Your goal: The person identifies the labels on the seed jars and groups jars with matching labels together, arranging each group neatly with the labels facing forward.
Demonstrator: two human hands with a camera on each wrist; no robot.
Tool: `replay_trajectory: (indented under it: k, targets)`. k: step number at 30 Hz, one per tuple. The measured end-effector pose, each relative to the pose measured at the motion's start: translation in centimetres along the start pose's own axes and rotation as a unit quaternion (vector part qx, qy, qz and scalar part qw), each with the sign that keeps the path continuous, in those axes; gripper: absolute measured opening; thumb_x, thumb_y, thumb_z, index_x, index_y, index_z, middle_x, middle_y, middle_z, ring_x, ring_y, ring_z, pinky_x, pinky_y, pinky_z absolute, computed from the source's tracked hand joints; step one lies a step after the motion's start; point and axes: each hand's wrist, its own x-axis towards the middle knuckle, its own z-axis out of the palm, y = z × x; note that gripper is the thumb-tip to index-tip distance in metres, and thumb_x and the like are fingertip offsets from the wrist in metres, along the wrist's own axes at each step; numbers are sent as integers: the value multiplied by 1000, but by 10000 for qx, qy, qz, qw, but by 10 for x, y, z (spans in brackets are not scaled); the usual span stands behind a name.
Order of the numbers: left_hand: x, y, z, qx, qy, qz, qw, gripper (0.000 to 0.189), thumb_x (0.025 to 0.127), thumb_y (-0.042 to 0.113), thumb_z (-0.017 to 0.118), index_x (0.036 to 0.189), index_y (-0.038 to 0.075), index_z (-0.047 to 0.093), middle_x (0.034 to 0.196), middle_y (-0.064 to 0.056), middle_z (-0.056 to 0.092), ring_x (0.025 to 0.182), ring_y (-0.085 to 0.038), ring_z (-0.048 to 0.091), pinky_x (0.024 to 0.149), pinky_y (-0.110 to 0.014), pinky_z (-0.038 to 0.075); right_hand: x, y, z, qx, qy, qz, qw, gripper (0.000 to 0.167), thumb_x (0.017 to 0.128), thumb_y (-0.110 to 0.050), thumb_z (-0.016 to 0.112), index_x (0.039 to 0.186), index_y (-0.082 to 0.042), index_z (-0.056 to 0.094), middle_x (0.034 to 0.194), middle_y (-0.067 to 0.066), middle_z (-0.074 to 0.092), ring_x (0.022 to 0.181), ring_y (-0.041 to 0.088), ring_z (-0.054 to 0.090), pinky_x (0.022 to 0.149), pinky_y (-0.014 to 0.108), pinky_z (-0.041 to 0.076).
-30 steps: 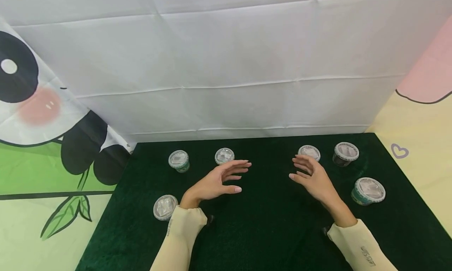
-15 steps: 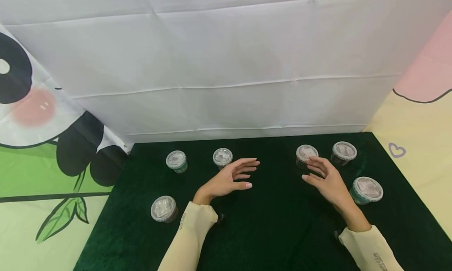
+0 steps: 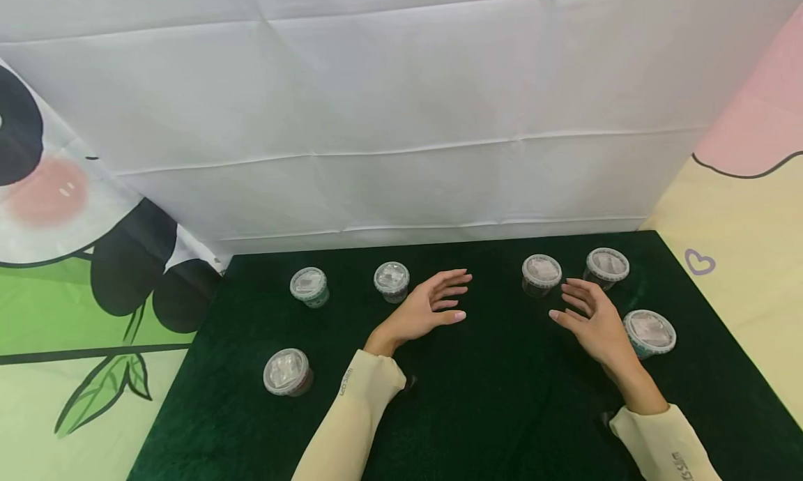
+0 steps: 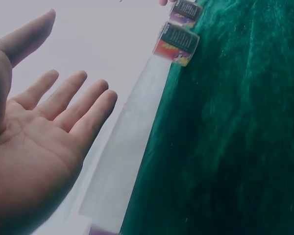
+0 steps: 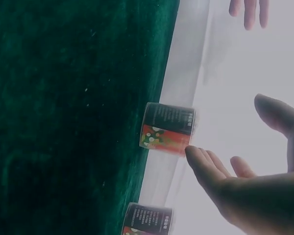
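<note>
My left hand (image 3: pixel 426 310) hovers with loosely spread fingers and nothing in it, just right of a small lidded tub (image 3: pixel 392 277). Its bare palm (image 4: pixel 34 152) shows in the left wrist view. My right hand (image 3: pixel 592 324), also holding nothing, hangs between a clear-sided tub (image 3: pixel 541 273) and a green-sided tub (image 3: pixel 649 331), partly covering the latter. Behind it stands another tub (image 3: pixel 606 266). In the right wrist view, the fingers (image 5: pixel 203 166) appear near a tub with a black and red label (image 5: pixel 169 128); contact cannot be judged.
On the left of the dark green cloth (image 3: pixel 477 411) stand a green-sided tub (image 3: pixel 309 286) and, nearer, another lidded tub (image 3: pixel 287 373). A white sheet (image 3: pixel 401 118) hangs behind the table's back edge. Printed cloths (image 3: pixel 740 279) flank both sides.
Both hands have drifted right across the table, the left hand away from the left tubs. The clear-sided tub by my right hand is now uncovered. The head view has shifted slightly.
</note>
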Motion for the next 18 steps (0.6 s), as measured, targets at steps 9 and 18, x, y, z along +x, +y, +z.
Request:
replay_trajectory:
  k: [9, 18]
  targets:
    - [22, -5, 16, -24, 116, -165, 9998, 70, 102, 4, 70, 163, 12, 36, 166, -7, 43, 151, -25, 45, 121, -39, 42, 3, 5, -3, -54, 164, 27, 9998, 76, 102, -10, 72, 160, 7, 25, 159, 35, 37, 145, 50, 43, 92, 1, 44]
    - [37, -10, 28, 16, 325, -270, 9991, 71, 102, 7, 71, 163, 12, 36, 166, -9, 43, 152, -27, 43, 123, -41, 40, 10, 9, -1, -212, 143, 185, 9995, 84, 102, -12, 72, 164, 5, 18, 163, 35, 32, 148, 52, 39, 116, 58, 41]
